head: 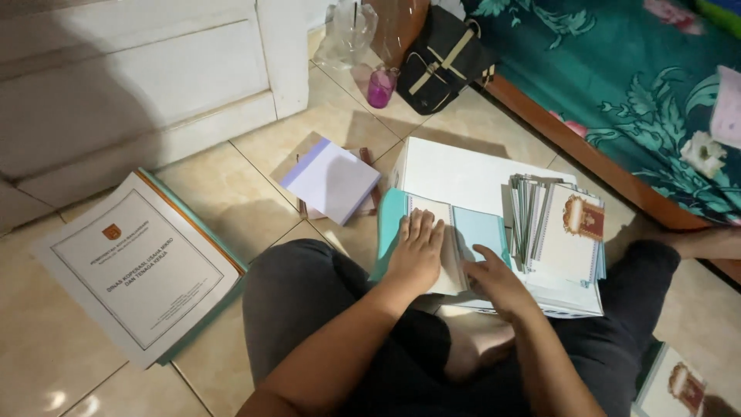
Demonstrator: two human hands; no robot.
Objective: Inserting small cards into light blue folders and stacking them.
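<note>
My left hand (417, 251) lies flat, open, on the teal paper folder (478, 232) mid-frame; right hand (498, 279) open beside it, beige tiled floor (231, 193) underneath.

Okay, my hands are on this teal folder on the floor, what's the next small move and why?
Probably slide the white sheet square into the teal folder: the left hand presses flat on it, the right hand sits at the folder's edge, and the sheet looks only partly tucked in.

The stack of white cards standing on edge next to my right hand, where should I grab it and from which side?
Pinch the stack of cards across its upper edges from above. The cards stand on edge and lean on the crest-printed sheet, so their tops are exposed; your right hand is nearest.
</note>
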